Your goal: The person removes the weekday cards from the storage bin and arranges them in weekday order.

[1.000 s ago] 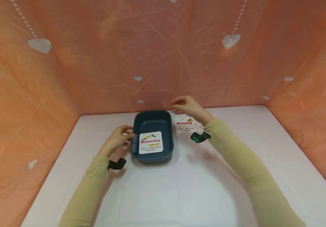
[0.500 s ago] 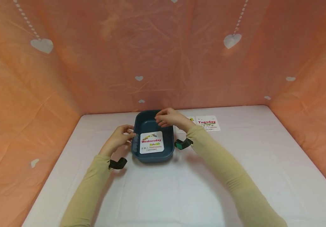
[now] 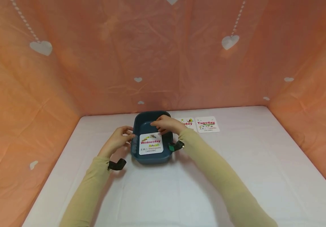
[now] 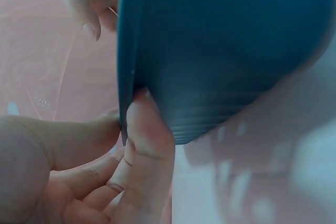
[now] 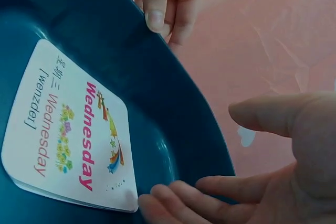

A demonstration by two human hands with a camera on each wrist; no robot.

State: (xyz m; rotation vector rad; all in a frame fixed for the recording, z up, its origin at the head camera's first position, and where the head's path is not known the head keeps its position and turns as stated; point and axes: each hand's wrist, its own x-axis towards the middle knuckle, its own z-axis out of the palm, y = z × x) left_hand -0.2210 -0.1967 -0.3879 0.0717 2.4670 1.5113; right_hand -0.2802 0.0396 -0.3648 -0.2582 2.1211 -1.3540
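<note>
A dark blue plastic tub (image 3: 143, 126) stands on the white table. Inside it lies a stack of cards, with the Wednesday card (image 3: 150, 143) on top; the right wrist view shows layered edges beneath that card (image 5: 73, 129). My left hand (image 3: 118, 139) pinches the tub's left rim between thumb and index finger, as the left wrist view confirms. Over the tub's right side reaches my right hand (image 3: 168, 124), its thumb spread apart from the fingers and nothing between them. Its fingertips (image 5: 152, 208) are right at the edge of the Wednesday card.
To the right of the tub, the Monday card (image 3: 190, 122) lies partly hidden behind my right hand, beside the Tuesday card (image 3: 207, 124). An orange cloth (image 3: 163, 63) with pale hearts hangs behind and along both sides of the white table (image 3: 151, 195).
My right hand has come left and down from above the Monday card into the tub, uncovering the Tuesday card. My left hand keeps its place on the rim.
</note>
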